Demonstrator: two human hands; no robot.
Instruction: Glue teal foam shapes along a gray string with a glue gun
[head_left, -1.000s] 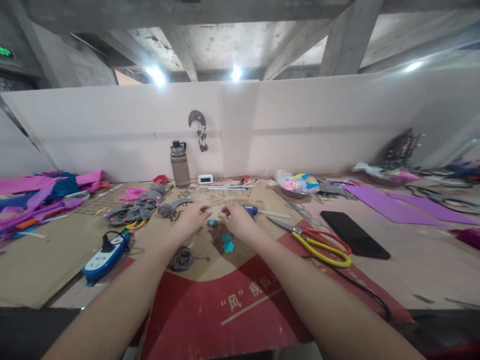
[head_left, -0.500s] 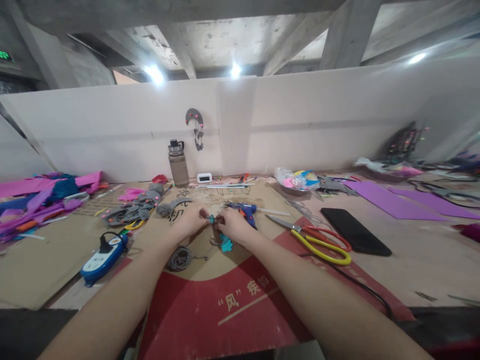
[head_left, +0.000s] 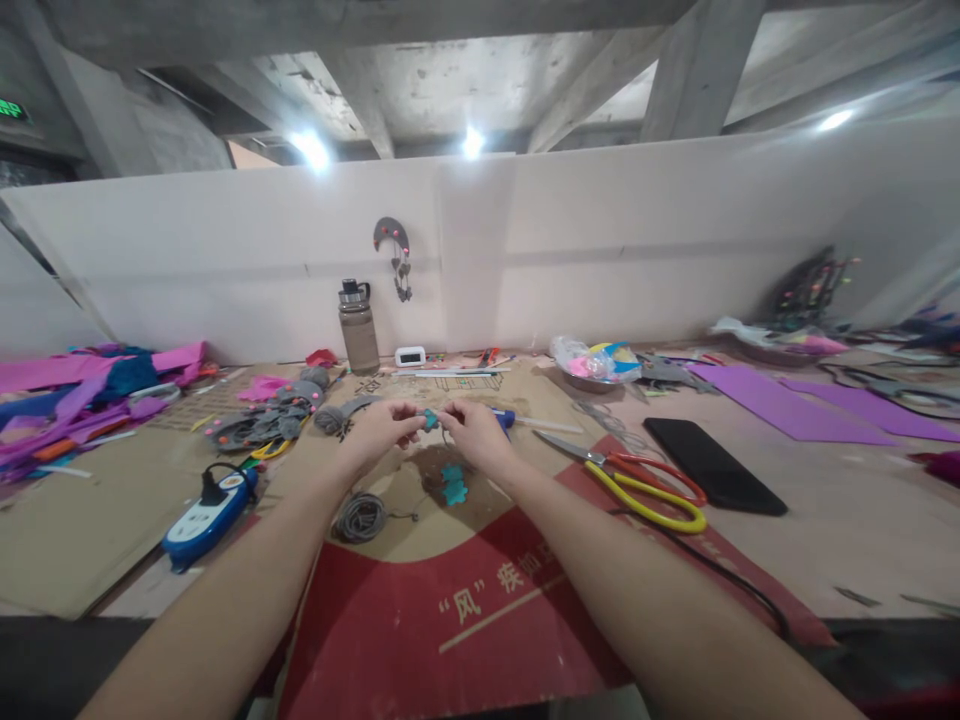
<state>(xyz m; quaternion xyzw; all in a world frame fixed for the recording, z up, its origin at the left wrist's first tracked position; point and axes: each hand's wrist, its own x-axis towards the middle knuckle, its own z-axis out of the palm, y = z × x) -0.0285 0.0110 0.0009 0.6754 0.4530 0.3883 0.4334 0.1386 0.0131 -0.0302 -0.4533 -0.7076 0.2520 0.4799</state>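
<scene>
My left hand (head_left: pixel 381 430) and my right hand (head_left: pixel 474 432) meet above the cardboard-covered table (head_left: pixel 105 500), fingers pinched together on a small teal felt piece (head_left: pixel 430 419) held between them. Another teal felt piece (head_left: pixel 453 484) lies on the cardboard just below my hands. A coil of grey cord (head_left: pixel 361 517) rests near my left forearm. A blue glue gun (head_left: pixel 504 419) lies just behind my right hand, partly hidden by it.
Yellow and red handled scissors (head_left: pixel 637 486) and a black phone (head_left: pixel 712 466) lie to the right. A blue power strip (head_left: pixel 210 505) sits left. Grey felt scraps (head_left: pixel 262 420), a water bottle (head_left: pixel 358 327), purple sheets (head_left: pixel 780 405) and pink paper (head_left: pixel 82 395) ring the table.
Both hands have lifted slightly off the cardboard with the small teal piece, which now sits higher between the fingertips; the other teal piece stays on the table.
</scene>
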